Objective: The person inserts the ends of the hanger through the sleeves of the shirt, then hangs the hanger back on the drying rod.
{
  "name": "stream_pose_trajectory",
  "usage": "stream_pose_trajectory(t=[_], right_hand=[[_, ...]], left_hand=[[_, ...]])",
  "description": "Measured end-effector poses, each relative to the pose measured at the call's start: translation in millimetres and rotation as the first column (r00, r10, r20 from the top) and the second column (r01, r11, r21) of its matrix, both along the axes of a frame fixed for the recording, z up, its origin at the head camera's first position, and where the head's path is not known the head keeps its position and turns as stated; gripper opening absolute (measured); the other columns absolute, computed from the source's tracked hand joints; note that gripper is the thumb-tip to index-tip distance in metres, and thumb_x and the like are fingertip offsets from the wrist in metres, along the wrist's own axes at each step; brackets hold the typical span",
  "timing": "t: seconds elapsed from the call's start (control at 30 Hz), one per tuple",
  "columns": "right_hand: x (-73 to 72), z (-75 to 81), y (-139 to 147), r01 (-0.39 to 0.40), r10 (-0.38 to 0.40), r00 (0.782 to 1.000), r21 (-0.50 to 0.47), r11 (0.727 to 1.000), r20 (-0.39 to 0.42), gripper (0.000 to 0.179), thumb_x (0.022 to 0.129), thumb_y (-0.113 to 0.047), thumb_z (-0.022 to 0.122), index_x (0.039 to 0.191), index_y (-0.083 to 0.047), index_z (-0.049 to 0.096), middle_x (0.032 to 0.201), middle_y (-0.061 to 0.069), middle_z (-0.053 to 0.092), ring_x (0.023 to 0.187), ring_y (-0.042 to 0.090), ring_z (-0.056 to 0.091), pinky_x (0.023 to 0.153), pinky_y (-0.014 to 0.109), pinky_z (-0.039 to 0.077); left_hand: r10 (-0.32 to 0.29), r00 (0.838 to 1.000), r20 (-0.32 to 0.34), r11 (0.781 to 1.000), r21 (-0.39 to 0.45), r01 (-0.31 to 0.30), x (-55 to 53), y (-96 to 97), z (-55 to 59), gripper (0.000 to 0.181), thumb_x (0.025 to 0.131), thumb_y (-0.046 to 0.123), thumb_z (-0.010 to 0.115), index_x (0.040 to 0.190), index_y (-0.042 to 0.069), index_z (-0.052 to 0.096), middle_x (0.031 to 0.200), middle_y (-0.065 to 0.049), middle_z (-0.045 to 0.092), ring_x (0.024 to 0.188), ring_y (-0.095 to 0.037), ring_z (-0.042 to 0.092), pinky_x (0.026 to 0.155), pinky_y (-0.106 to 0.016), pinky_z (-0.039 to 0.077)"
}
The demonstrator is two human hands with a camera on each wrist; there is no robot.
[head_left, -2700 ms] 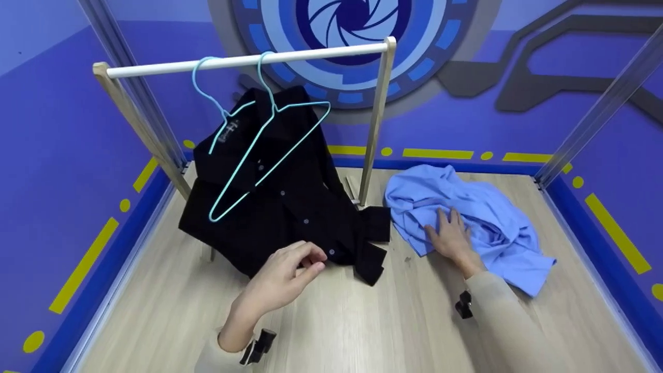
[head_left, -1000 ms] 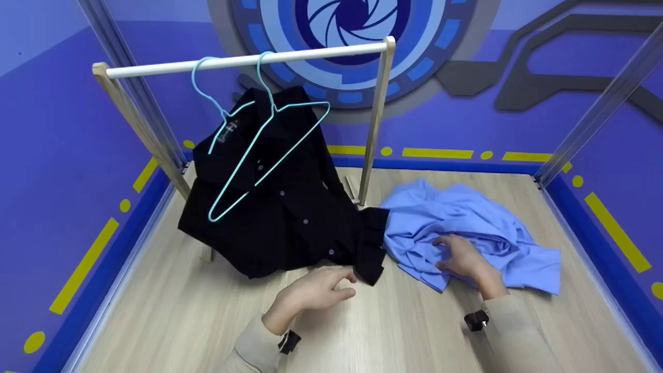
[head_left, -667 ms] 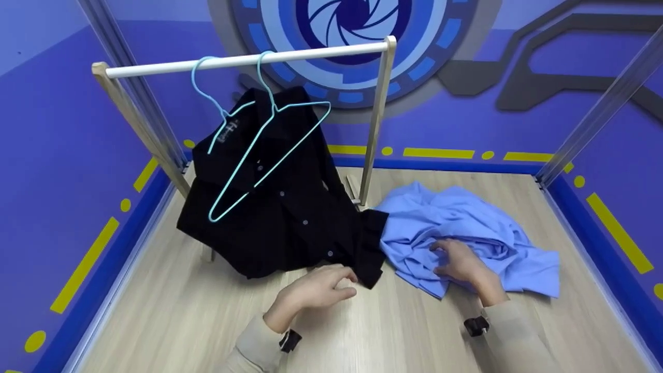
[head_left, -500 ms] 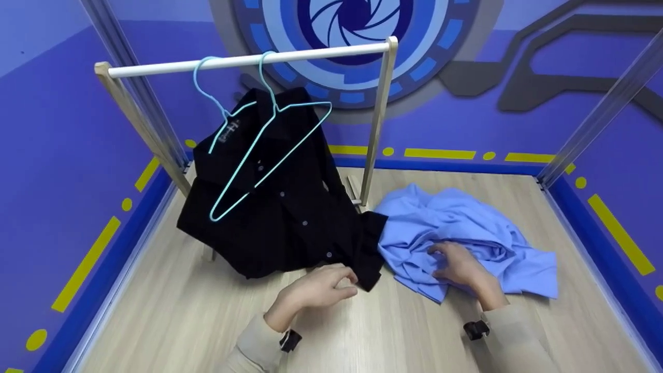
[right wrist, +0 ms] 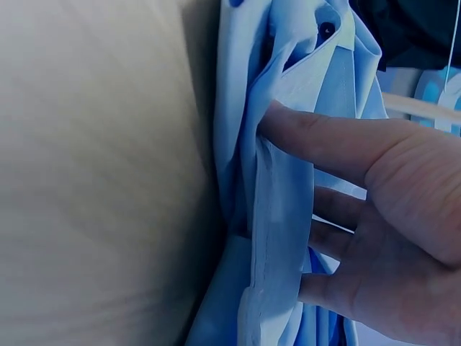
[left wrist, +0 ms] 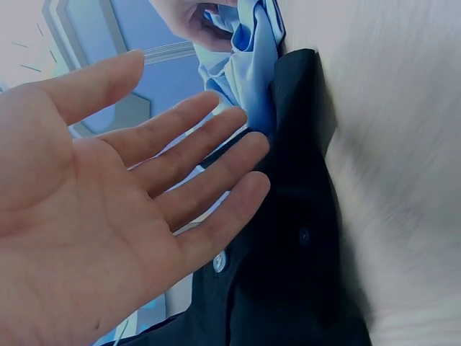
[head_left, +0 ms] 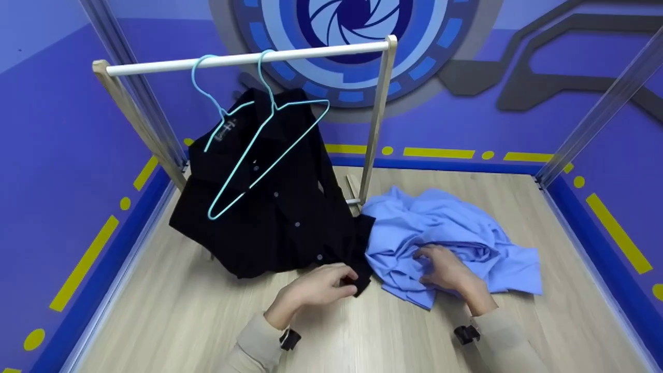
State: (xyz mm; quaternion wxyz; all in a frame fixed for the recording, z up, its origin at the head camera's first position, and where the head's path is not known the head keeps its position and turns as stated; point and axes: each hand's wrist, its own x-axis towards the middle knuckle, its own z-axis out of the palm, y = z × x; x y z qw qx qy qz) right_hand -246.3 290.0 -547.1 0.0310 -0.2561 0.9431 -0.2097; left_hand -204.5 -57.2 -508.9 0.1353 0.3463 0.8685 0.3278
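Observation:
A crumpled light blue shirt (head_left: pixel 466 217) lies on the wooden table at the right. My right hand (head_left: pixel 445 267) grips a fold of it; in the right wrist view the thumb presses one side of the cloth (right wrist: pixel 284 216) and the fingers go behind the other. A black button shirt (head_left: pixel 264 217) drapes below the rack, its cuffs against the blue shirt. My left hand (head_left: pixel 318 285) is held by its lower hem, holding nothing. In the left wrist view the fingers (left wrist: pixel 209 166) are spread and relaxed, palm visible, in front of the black cloth.
A small rack with a white rod (head_left: pixel 321 52) and wooden posts stands at the back left. Two light blue hangers hang on it, the front hanger (head_left: pixel 287 150) bare and the rear hanger (head_left: pixel 201 83) partly inside the black collar. Blue walls (head_left: pixel 466 134) close in the table (head_left: pixel 383 342).
My right hand has drawn the blue shirt left and toward me, up to the black cuffs. The left hand moved right and lower, then stayed. Lately the black shirt shifted slightly left.

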Motion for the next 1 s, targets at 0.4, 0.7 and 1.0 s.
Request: stream_pose_trajectory(t=[0.4,0.7,1.0], right_hand=[[4.3,-1.2,-21,-0.048,0.048,0.999,0.007,0.999,-0.002,0.048,0.069,-0.002,0.09,0.112,-0.002,0.071,0.114,0.015,0.069,0.11,0.042,0.062,0.097,0.057,0.047],[2.7,-2.7,-29,-0.068,0.068,0.997,0.005,0.998,0.027,0.05,0.068,-0.002,0.089,0.115,-0.001,0.071,0.117,0.015,0.068,0.113,0.041,0.061,0.099,0.057,0.046],[4.6,-2.3,-37,-0.06,0.06,0.997,0.012,0.998,0.055,0.052,0.068,-0.001,0.089,0.116,-0.002,0.07,0.131,0.022,0.062,0.122,0.046,0.055,0.104,0.059,0.041]], left_hand=[[0.068,0.997,0.047,0.998,-0.012,-0.067,-2.3,-0.8,-5.3,0.034,0.102,0.026,0.064,0.125,0.001,0.066,0.122,-0.013,0.065,0.119,-0.027,0.059,0.103,-0.042,0.046],[0.127,0.989,0.076,0.992,-0.034,-0.125,-4.0,-5.4,-6.7,0.036,0.103,0.026,0.062,0.128,0.001,0.065,0.125,-0.012,0.063,0.12,-0.028,0.058,0.104,-0.044,0.045],[0.185,0.98,0.075,0.983,-0.009,-0.185,-5.9,-10.3,-5.3,0.031,0.102,0.023,0.063,0.121,0.0,0.066,0.118,-0.013,0.063,0.114,-0.03,0.059,0.101,-0.047,0.046]])
